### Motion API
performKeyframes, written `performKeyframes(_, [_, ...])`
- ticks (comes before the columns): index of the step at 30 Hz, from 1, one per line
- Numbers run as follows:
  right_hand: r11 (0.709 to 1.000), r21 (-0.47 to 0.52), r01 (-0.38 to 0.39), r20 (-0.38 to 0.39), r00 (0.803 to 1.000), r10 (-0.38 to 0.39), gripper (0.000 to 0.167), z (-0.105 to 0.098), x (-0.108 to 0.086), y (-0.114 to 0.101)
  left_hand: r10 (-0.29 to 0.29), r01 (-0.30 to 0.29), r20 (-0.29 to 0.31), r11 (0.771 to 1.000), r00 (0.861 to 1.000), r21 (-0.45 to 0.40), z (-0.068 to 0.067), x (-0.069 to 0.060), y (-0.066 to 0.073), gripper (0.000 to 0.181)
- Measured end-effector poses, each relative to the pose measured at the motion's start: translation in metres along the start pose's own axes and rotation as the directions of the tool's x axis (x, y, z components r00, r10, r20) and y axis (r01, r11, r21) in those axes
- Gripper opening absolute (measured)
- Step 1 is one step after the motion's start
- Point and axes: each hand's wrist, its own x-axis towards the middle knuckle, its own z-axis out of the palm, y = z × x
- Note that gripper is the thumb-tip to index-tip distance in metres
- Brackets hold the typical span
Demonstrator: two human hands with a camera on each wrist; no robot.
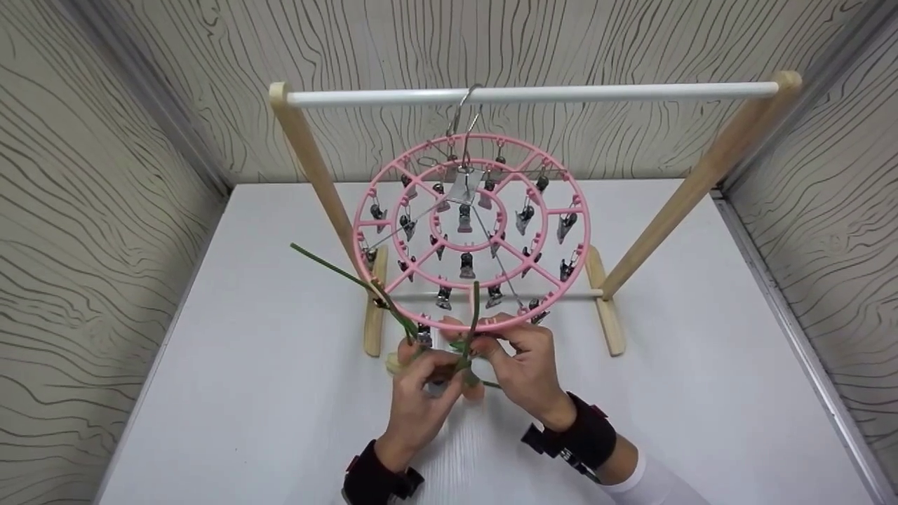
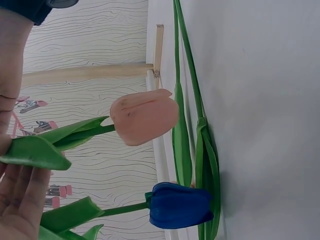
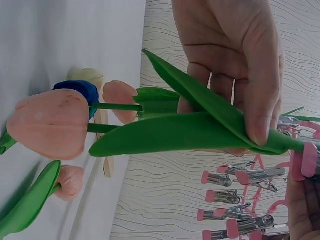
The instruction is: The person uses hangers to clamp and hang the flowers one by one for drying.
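My left hand [image 1: 417, 403] pinches the green leaves and stem of a pink artificial tulip [image 3: 50, 125], whose flower points down. Its bare stem [image 1: 476, 305] rises past the front rim of the pink round clip hanger [image 1: 471, 286]. There my right hand [image 1: 530, 361] grips a metal clip with pink tips [image 3: 310, 160] at the stem; the head view hides most of this clip behind the fingers. Beside that flower a blue tulip [image 2: 181, 205] also hangs head down. Another pink tulip flower [image 3: 120, 100] shows behind it.
The hanger hooks onto a white rail [image 1: 603, 91] between wooden posts [image 1: 701, 182]. Several other metal clips [image 1: 466, 265] dangle from its rings. A second green stem [image 1: 330, 264] sticks out to the left. Green stems and leaves [image 2: 182, 150] appear against the white table [image 1: 280, 407].
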Motion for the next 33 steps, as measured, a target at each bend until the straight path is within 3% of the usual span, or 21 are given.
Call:
performKeyframes(11, [0.999, 0.031, 0.021, -0.008, 1.000, -0.021, 0.022, 0.003, -0.002, 0.003, 0.016, -0.016, 0.007, 1.000, 1.000, -0.007, 0.002, 0.002, 0.000, 0.029])
performKeyframes(23, [0.997, 0.062, -0.050, 0.040, 0.998, 0.047, 0.029, -0.003, -0.008, 0.001, 0.033, -0.033, -0.002, 0.999, 0.999, 0.011, 0.000, 0.001, -0.004, 0.027])
performKeyframes(30, [0.997, 0.037, -0.062, 0.060, 0.996, 0.060, 0.039, -0.013, -0.021, 0.003, 0.067, -0.067, 0.001, 0.997, 0.998, 0.041, -0.003, -0.002, -0.010, 0.031])
performKeyframes(33, [0.998, 0.001, -0.063, 0.073, 0.995, 0.062, 0.039, -0.018, -0.027, 0.004, 0.046, -0.046, -0.003, 0.998, 0.999, 0.050, -0.004, -0.004, -0.011, 0.032])
